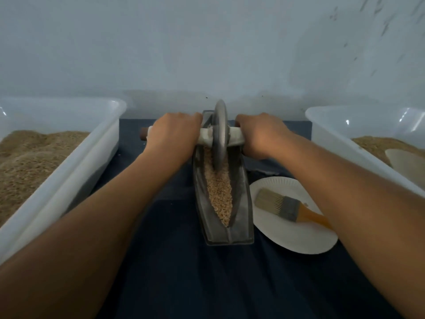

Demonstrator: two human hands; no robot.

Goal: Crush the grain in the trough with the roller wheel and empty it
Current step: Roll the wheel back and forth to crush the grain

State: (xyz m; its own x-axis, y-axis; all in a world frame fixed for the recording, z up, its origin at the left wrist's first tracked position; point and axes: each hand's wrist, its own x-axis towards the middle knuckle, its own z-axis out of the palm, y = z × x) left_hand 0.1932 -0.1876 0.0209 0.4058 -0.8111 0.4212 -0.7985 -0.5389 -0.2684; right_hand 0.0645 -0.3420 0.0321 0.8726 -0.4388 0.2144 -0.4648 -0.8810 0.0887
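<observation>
Both hands [174, 132] on roller wheel [220, 132]

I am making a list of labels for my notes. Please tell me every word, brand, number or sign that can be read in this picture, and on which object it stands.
None: no readable text shows anywhere.
The trough, roller wheel, brush, paper plate and both plastic tubs carry no visible print.
</observation>
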